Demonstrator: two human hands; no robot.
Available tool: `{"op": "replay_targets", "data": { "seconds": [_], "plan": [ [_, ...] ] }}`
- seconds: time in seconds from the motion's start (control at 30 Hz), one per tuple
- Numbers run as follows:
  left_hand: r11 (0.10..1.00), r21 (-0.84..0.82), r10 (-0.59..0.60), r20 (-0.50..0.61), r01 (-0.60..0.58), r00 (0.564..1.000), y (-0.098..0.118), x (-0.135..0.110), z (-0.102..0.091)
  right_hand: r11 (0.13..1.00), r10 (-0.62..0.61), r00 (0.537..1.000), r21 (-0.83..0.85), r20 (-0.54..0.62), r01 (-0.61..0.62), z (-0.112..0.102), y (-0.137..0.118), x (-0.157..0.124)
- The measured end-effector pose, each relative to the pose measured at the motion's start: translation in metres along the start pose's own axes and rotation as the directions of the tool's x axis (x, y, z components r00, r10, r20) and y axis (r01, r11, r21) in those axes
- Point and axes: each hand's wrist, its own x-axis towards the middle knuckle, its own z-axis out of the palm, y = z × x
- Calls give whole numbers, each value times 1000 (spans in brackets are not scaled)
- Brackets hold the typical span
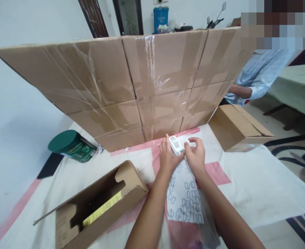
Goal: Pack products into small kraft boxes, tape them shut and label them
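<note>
Near the middle of the table, my left hand (166,154) is closed around the left side of a small white tape dispenser (177,145) with a pale roll in it. My right hand (197,152) is at the dispenser's right edge, its thumb and fingers bent into a pinch. Whatever lies between those fingertips is too small to make out. Beneath both hands lies a white paper sheet (179,211) covered with many small hand-drawn rectangles; my hands and forearms hide parts of it.
A wall of taped cardboard boxes (165,69) stands behind my hands. An open carton (100,221) with something yellow inside lies at left, near a green tub (73,145). Another cardboard box (240,126) sits at right, with a person in a light blue sleeve (263,76) beyond.
</note>
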Motion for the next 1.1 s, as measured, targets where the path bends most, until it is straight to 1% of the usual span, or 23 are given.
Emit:
{"op": "replay_targets", "data": {
  "seconds": [0.1,0.17,0.23,0.27,0.4,0.47,0.6,0.7,0.8,0.9,0.97,1.1],
  "plan": [
    [1000,-17,1,6,-1,1000,1,0,-1,998,-4,999,-61,36,6,-3,3,2],
    [999,-34,2,5,-2,1000,2,0,-2,994,8,993,-108,119,5,-4,8,4],
    [999,-42,-6,9,7,1000,2,1,-2,986,43,976,-167,212,-7,-5,15,7],
    [999,-43,-13,13,13,1000,1,1,-2,979,65,969,-202,238,-16,-6,18,8],
    [999,-38,-24,21,25,1000,0,1,-1,945,189,947,-310,260,-103,-10,25,13],
    [999,-38,-16,12,16,1000,0,1,-2,936,277,913,-300,299,-186,-13,25,14],
    [999,-34,7,-5,-7,1000,0,0,-3,906,423,803,-213,420,-366,-19,21,18],
    [999,-37,16,-7,-16,1000,0,1,-3,867,480,734,-137,479,-478,-23,14,21],
    [999,-34,9,1,-9,1000,0,1,-3,838,505,686,-107,523,-535,-27,5,25],
    [1000,-30,9,1,-9,1000,0,1,-3,845,484,680,-94,552,-526,-30,0,26],
    [999,-32,14,1,-14,1000,-1,2,-3,860,447,690,-61,569,-507,-31,-1,25],
    [999,-36,15,2,-15,1000,-1,2,-3,876,353,717,56,602,-479,-34,0,20]
  ]
}}
